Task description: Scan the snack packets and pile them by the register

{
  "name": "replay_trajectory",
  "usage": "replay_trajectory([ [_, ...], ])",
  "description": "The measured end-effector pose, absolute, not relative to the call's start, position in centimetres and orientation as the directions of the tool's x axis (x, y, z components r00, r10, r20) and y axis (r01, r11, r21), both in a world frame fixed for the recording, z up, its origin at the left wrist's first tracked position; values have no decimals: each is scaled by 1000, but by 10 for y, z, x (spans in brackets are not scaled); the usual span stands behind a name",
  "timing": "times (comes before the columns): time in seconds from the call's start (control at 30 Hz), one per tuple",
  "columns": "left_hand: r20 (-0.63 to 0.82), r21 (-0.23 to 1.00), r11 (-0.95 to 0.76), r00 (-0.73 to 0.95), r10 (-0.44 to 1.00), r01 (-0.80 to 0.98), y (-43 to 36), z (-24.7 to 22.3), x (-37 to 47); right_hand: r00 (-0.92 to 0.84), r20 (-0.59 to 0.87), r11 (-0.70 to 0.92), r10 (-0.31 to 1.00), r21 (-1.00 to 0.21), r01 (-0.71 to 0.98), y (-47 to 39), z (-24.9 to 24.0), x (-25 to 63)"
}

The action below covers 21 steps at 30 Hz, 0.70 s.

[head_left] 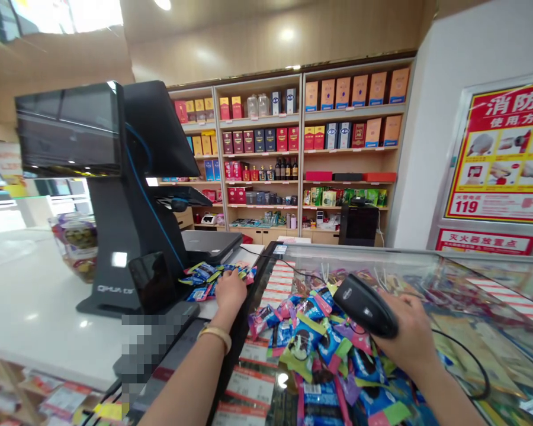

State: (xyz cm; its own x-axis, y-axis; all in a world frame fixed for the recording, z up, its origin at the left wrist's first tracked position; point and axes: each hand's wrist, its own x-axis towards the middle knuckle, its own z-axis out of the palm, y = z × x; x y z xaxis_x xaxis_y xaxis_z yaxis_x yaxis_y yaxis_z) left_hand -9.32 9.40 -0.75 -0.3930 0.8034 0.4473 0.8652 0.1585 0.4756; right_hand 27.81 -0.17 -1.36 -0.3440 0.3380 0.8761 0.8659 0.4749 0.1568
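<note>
My left hand (231, 291) reaches over the small heap of blue candy packets (204, 277) beside the register stand, its fingers bent down onto them; what they hold, if anything, is hidden. A black barcode scanner (366, 307) is in my right hand (411, 331), its head pointing left above a large pile of blue, pink and green wrapped packets (308, 340) on the glass counter. The scanner's cable curves round to the right of my right hand.
The black register with its screen (71, 130) stands at the left on the white counter (35, 319). Behind it lies a dark flat device (211, 244). A bag of snacks (77, 245) is left of the stand. Shelves (302, 148) of boxes line the back.
</note>
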Motion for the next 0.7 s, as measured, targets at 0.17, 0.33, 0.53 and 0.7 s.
replay_trajectory([
  [0.17,377,546,170,-422,825,820,105,-11,-101,-268,888,465,375,70,882,-10,-8,268],
  [0.33,366,723,112,-515,775,682,102,0,-107,-252,894,482,370,48,875,-12,-3,263],
  [0.53,275,947,-105,-600,751,303,86,19,-90,-340,882,510,327,138,849,-7,-3,269],
  [0.7,198,955,-283,-524,828,-88,59,17,-44,-292,889,509,352,80,857,-14,1,260],
])
